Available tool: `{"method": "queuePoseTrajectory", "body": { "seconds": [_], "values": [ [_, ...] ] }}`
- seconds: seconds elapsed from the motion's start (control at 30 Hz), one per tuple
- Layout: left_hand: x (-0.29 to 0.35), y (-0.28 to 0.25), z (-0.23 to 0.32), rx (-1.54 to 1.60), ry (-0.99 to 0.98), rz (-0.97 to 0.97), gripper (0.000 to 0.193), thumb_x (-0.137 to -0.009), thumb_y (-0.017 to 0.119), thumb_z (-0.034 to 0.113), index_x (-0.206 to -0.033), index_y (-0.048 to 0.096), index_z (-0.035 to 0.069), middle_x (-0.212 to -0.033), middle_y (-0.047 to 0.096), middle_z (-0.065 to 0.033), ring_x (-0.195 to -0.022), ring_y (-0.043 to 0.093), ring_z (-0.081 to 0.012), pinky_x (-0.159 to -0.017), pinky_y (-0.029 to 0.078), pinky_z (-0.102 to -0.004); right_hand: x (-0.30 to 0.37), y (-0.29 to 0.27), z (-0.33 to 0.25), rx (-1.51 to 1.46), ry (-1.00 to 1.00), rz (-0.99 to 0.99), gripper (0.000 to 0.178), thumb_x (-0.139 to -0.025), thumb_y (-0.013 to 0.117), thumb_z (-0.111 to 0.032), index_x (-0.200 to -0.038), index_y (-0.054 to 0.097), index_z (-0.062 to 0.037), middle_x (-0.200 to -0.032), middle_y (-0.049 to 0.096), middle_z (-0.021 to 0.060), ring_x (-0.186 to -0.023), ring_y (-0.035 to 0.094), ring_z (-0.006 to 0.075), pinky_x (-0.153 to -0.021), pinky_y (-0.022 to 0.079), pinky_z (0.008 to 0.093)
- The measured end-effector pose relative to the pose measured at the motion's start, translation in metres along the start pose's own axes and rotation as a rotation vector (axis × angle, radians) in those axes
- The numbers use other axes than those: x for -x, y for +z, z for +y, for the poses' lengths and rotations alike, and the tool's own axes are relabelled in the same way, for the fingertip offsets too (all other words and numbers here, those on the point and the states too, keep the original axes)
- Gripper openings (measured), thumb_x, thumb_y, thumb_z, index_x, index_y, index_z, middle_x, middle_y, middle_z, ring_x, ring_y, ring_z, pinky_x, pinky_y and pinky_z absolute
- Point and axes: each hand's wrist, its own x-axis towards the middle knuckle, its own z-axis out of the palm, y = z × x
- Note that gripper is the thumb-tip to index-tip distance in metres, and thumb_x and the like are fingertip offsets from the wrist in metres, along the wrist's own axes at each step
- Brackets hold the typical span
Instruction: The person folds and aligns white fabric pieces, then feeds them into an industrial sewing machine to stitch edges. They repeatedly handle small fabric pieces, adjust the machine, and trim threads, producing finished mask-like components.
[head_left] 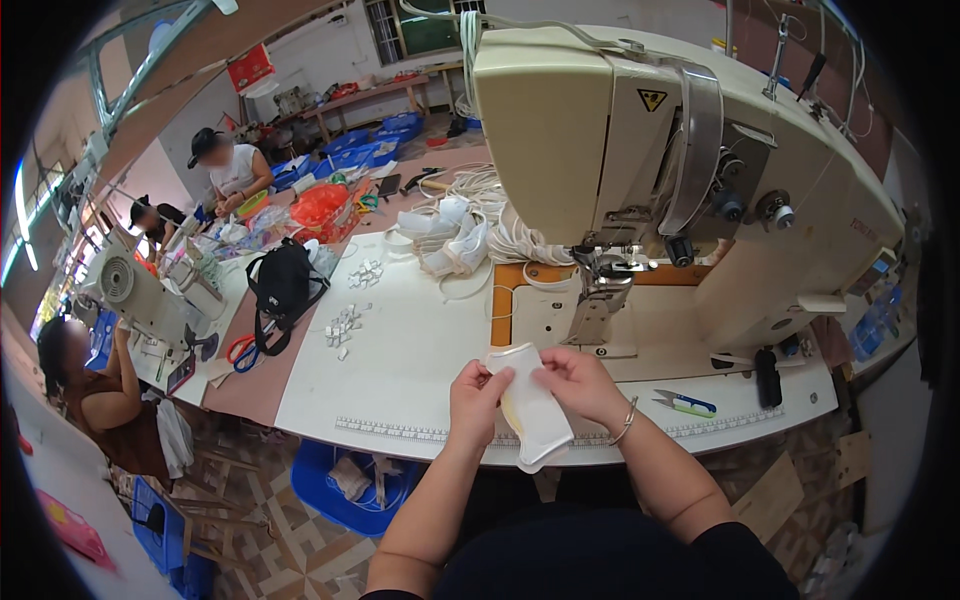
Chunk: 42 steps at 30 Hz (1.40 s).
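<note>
The setting is a sewing workshop: a long white worktable with a printed ruler strip along its near edge, an industrial sewing machine at the far right, and other people seated at machines at the far left.

Both hands hold one white fabric piece over the near edge of the table, just in front of the machine's presser foot. The left hand grips the piece at its upper left edge, fingers closed onto the cloth. The right hand pinches the upper right edge, thumb and fingertips pressed together on the fabric. The piece is off the table surface, suspended between the hands.

Step in hand, as judged: aligning or checking the piece before it goes under the needle. The next move appears to call for carrying it farther away to the machine bed and laying the seam edge flat and square to the foot.

Orientation: the long axis of the piece runs from far-left to near-right, its rounded lower end pointing toward the person and slightly right, its upper end toward the machine.

Thread snips lie on the table to the right of the right hand. A pile of white elastic cord and finished pieces lies on the far side of the table, left of the machine
</note>
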Motion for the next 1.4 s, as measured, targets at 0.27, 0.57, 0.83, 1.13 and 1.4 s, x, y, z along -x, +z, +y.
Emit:
{"method": "queuePoseTrajectory", "body": {
  "seconds": [0.27,0.57,0.83,1.13,1.4],
  "values": [
    [0.001,-0.002,0.013,0.212,-0.190,-0.048,0.018,-0.082,0.058,0.007,-0.097,0.050,-0.001,-0.092,0.056,-0.0106,-0.081,0.058,-0.0154,-0.072,0.050,-0.0271,0.025,-0.006,-0.013,0.680,-0.705,0.072,0.026,-0.067,0.067,-0.004,-0.092,0.063,-0.0079,-0.098,0.060,0.0077,-0.084,0.058,0.0273,-0.077,0.045,0.0372],
    [0.048,0.010,0.006,-0.764,0.714,-0.080,0.042,-0.068,0.067,0.004,-0.106,0.050,0.000,-0.102,0.054,-0.0131,-0.096,0.054,-0.0254,-0.083,0.043,-0.0315,0.026,0.009,-0.036,0.914,-1.093,0.254,0.028,-0.061,0.059,-0.007,-0.089,0.063,-0.0050,-0.090,0.059,0.0033,-0.083,0.056,0.0193,-0.070,0.045,0.0313],
    [0.054,-0.006,-0.017,-0.640,0.725,-0.052,0.058,-0.068,0.068,0.003,-0.118,0.039,-0.002,-0.108,0.052,-0.0148,-0.100,0.053,-0.0241,-0.086,0.042,-0.0327,0.026,0.016,-0.040,1.004,-1.126,0.225,0.025,-0.064,0.058,-0.011,-0.088,0.063,-0.0060,-0.091,0.060,0.0026,-0.082,0.054,0.0185,-0.072,0.044,0.0314],
    [0.051,-0.007,-0.024,-0.485,0.834,-0.033,0.052,-0.072,0.066,0.003,-0.117,0.041,-0.004,-0.106,0.053,-0.0147,-0.098,0.054,-0.0241,-0.086,0.043,-0.0324,0.023,0.017,-0.039,0.972,-1.127,0.203,0.022,-0.066,0.058,-0.009,-0.088,0.062,-0.0051,-0.090,0.060,0.0033,-0.087,0.057,0.0198,-0.075,0.045,0.0322],
    [0.028,-0.009,-0.009,-0.583,0.842,0.129,0.015,-0.086,0.045,-0.001,-0.100,0.051,-0.003,-0.097,0.054,-0.0109,-0.084,0.054,-0.0134,-0.073,0.044,-0.0236,0.023,0.030,-0.033,0.428,-0.612,0.163,0.011,-0.072,0.063,-0.006,-0.081,0.058,0.0003,-0.078,0.058,0.0092,-0.068,0.058,0.0226,-0.059,0.048,0.0313]
  ]
}}
